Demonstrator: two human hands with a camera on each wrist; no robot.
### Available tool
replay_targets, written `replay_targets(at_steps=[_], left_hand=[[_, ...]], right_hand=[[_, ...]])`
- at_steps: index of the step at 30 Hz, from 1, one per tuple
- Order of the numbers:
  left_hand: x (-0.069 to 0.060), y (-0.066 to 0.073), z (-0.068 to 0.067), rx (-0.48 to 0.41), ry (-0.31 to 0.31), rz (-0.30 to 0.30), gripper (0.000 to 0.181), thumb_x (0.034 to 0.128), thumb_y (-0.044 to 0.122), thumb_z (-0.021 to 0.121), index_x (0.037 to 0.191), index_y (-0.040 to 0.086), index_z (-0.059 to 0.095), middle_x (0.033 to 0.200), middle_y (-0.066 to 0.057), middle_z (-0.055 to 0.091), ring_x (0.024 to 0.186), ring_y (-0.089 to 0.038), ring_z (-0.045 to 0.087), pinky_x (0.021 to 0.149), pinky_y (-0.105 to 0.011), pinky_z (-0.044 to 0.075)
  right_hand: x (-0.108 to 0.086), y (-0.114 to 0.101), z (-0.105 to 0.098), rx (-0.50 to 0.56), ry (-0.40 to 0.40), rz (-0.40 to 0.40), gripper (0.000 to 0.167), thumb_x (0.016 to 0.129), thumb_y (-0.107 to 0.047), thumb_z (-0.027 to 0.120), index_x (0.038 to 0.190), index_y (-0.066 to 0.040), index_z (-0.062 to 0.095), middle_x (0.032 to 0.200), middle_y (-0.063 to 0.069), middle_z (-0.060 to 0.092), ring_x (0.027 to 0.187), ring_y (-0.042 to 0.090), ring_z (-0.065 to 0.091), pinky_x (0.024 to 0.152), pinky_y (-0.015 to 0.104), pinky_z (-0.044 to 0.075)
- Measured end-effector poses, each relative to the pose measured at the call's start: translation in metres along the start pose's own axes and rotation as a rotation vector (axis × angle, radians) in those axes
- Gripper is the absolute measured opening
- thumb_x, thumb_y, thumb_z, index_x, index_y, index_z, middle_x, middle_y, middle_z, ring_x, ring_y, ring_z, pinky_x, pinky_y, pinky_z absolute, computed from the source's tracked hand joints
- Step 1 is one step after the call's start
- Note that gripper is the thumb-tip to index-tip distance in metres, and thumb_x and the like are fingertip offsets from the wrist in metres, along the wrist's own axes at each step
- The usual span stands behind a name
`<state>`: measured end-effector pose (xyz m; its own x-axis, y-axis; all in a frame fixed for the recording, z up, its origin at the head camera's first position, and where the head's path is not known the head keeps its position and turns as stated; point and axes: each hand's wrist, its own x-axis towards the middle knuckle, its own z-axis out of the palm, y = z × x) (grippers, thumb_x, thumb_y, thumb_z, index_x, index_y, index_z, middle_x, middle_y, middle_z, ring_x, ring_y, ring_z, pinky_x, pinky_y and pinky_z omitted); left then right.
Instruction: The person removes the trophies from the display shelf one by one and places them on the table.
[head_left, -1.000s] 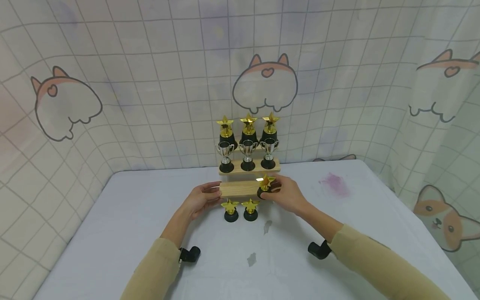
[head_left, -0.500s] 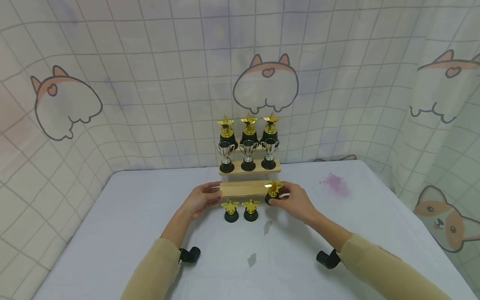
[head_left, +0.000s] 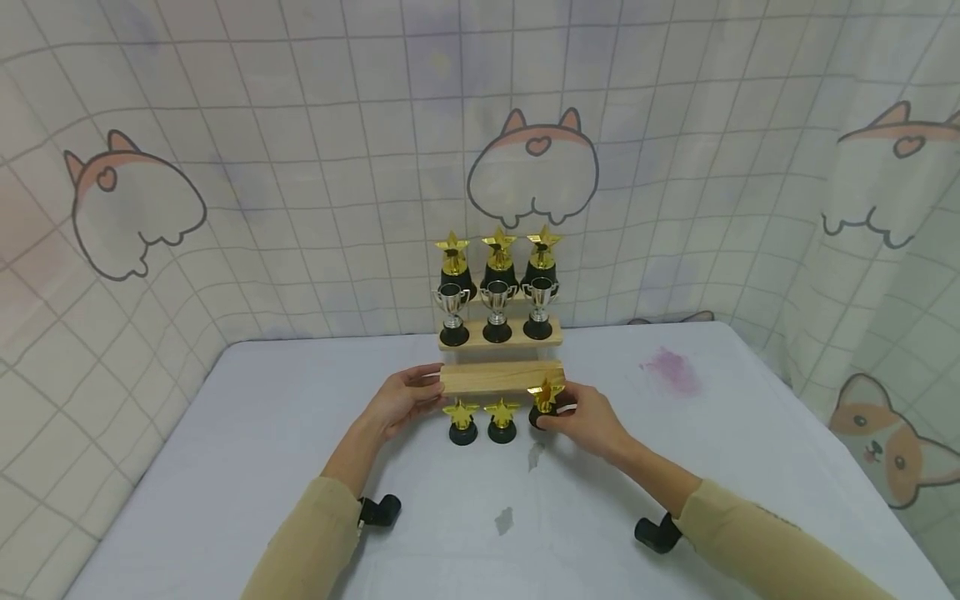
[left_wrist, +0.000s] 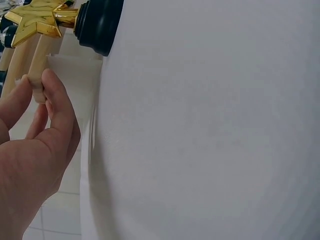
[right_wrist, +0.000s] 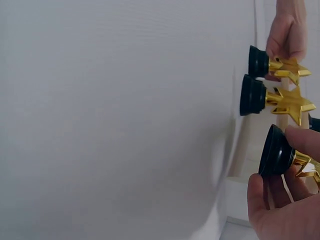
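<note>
A white grid-patterned cloth with cartoon corgi prints (head_left: 315,208) fills the upper part of the head view, above a wide worktop under white cloth (head_left: 247,433). Two beige sleeves (head_left: 303,537) come in from the lower left and lower right. At the centre stands a pale wooden tiered stand (head_left: 487,377). The left hand (head_left: 402,402), left of centre, pinches the left end of its front board between thumb and fingers; the right hand (head_left: 594,418), right of centre, grips a trophy. Three gold star trophies on tall black bases (head_left: 499,260) line the stand's back tier, with three silver two-handled cups on black bases (head_left: 497,308) on the middle tier below them. Smaller still, two short gold star trophies on round black bases (head_left: 502,422) stand upright side by side before the front board. The matching gold star trophy in the right hand's fingers (head_left: 543,402) is right of that pair, before the board's right end; whether its base touches the worktop, I cannot tell. Two small grey patches (head_left: 504,522) mark the lower centre.
</note>
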<state>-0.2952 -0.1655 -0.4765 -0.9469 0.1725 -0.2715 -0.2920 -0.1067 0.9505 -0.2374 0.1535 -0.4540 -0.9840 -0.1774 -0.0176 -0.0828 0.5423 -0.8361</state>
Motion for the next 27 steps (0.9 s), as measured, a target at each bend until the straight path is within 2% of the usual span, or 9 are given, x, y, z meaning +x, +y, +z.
replay_targets(at_steps=[11,16,27], left_hand=[[-0.004,0.002,0.002,0.009,-0.006,0.019,0.050,0.0986,-0.006,0.063,0.147,-0.003,0.049,0.134,-0.022,0.053,0.103,-0.023,0.065,0.094,-0.033,0.058],[-0.005,0.004,0.003,0.028,-0.008,0.021,0.050,0.0991,-0.005,0.063,0.147,-0.002,0.049,0.136,-0.023,0.052,0.106,-0.024,0.065,0.095,-0.034,0.058],[-0.006,0.004,0.003,0.027,0.000,0.012,0.050,0.0989,-0.004,0.064,0.147,-0.001,0.050,0.135,-0.022,0.052,0.104,-0.023,0.065,0.095,-0.033,0.058]], right_hand=[[0.000,0.005,0.008,-0.038,-0.007,0.054,0.037,0.085,-0.011,0.085,0.115,0.000,0.068,0.107,0.009,0.072,0.097,0.024,0.068,0.087,0.040,0.059],[0.001,0.007,0.011,-0.061,-0.007,0.048,0.039,0.083,-0.012,0.086,0.114,0.002,0.068,0.104,0.008,0.072,0.099,0.026,0.067,0.087,0.042,0.058],[0.002,0.009,0.018,-0.119,0.002,0.021,0.049,0.084,-0.012,0.086,0.124,0.004,0.065,0.107,0.011,0.071,0.097,0.025,0.067,0.085,0.041,0.060]])
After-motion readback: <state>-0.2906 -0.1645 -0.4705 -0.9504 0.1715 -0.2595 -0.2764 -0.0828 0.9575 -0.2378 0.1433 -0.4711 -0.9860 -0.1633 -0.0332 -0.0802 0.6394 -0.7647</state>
